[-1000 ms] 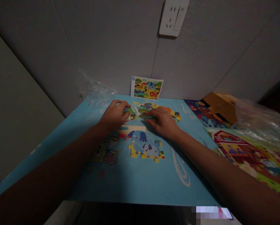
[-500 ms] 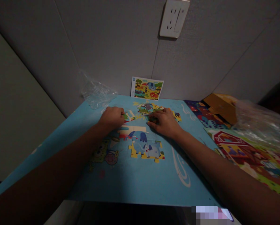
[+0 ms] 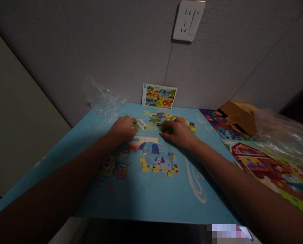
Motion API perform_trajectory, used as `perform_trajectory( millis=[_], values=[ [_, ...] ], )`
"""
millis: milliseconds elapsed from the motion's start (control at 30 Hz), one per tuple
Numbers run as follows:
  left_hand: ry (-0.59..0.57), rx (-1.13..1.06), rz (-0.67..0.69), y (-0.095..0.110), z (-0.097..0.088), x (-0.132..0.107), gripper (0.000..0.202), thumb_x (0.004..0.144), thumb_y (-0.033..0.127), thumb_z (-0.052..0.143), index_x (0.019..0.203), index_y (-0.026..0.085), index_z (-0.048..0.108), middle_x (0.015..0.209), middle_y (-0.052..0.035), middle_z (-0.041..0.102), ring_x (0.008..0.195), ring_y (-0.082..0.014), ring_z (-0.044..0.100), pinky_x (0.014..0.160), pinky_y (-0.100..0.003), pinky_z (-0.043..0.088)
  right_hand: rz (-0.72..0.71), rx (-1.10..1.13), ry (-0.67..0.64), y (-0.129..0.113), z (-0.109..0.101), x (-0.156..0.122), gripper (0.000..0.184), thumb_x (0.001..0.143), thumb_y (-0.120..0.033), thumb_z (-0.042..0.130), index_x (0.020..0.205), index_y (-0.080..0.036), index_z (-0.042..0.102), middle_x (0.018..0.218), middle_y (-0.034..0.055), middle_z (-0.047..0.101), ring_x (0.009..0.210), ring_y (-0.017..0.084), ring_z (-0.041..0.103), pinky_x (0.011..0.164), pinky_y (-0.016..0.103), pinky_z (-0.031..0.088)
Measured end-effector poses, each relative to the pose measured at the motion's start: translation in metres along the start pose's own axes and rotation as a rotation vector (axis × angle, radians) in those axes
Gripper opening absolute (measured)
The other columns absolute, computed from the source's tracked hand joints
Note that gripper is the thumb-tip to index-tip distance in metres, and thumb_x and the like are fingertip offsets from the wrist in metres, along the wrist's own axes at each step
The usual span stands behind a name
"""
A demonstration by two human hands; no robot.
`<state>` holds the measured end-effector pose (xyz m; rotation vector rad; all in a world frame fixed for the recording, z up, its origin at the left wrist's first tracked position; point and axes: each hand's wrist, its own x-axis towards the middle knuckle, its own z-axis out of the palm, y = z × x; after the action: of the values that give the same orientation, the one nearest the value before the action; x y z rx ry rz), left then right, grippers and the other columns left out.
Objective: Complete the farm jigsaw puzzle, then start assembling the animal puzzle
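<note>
My left hand [image 3: 123, 128] is closed near the table's middle, thumb and fingers around a green puzzle piece [image 3: 135, 125]. Just right of it lies a white-edged puzzle piece [image 3: 142, 124]. My right hand [image 3: 178, 133] rests beside a cluster of loose puzzle pieces [image 3: 158, 117], its fingers curled over a dark green puzzle piece [image 3: 167, 129] that they partly hide. Closer to me, a joined puzzle section [image 3: 157, 159] shows two blue elephants, with cream and red pieces along its upper left. Loose yellow pieces stick out beyond my right knuckles.
A picture card [image 3: 159, 96] leans on the wall behind the blue tabletop [image 3: 141, 200]. Clear plastic wrap [image 3: 107, 103] lies at the back left. On the right are a colourful farm picture [image 3: 270, 166], an orange-brown box [image 3: 239, 117] and a plastic bag [image 3: 283, 132].
My left thumb and fingers have parted slightly around the piece, showing more green. The red-edged piece beside them has turned or become covered. My right hand has barely shifted.
</note>
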<state>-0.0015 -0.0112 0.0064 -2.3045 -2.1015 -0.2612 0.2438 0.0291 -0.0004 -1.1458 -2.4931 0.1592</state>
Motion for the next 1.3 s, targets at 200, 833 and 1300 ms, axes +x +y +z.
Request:
perform_trajectory(
  millis=[200, 833, 1300],
  values=[
    [0.015, -0.055, 0.007, -0.0026, 0.0012, 0.0027, 0.035, 0.082, 0.027, 0.061, 0.114, 0.015, 0.072, 0.116, -0.0129, 0.071, 0.106, -0.0285, 0.065, 0.097, -0.038, 0.049, -0.024, -0.030, -0.011, -0.0032, -0.0039, -0.0015, 0.033, 0.083, -0.031, 0.069, 0.112, -0.018, 0.072, 0.095, 0.0106, 0.073, 0.097, 0.030, 0.055, 0.083, 0.041, 0.043],
    [0.084, -0.075, 0.019, 0.0020, -0.0026, 0.0007, 0.022, 0.076, 0.022, 0.061, 0.091, 0.017, 0.076, 0.098, -0.0092, 0.072, 0.089, -0.0228, 0.066, 0.090, -0.034, 0.052, -0.039, -0.166, 0.016, 0.0053, -0.0008, -0.0007, 0.042, 0.085, -0.046, 0.065, 0.115, -0.017, 0.072, 0.103, 0.0147, 0.073, 0.096, 0.034, 0.056, 0.085, 0.046, 0.040],
    [0.101, -0.069, 0.025, 0.0026, -0.0015, 0.0010, 0.031, 0.076, 0.020, 0.059, 0.103, 0.016, 0.073, 0.095, -0.0093, 0.070, 0.088, -0.0227, 0.065, 0.085, -0.032, 0.052, 0.001, -0.158, 0.019, 0.0029, -0.0031, -0.0011, 0.038, 0.079, -0.028, 0.064, 0.114, -0.019, 0.072, 0.105, 0.0125, 0.074, 0.103, 0.033, 0.060, 0.089, 0.045, 0.040]
  ],
)
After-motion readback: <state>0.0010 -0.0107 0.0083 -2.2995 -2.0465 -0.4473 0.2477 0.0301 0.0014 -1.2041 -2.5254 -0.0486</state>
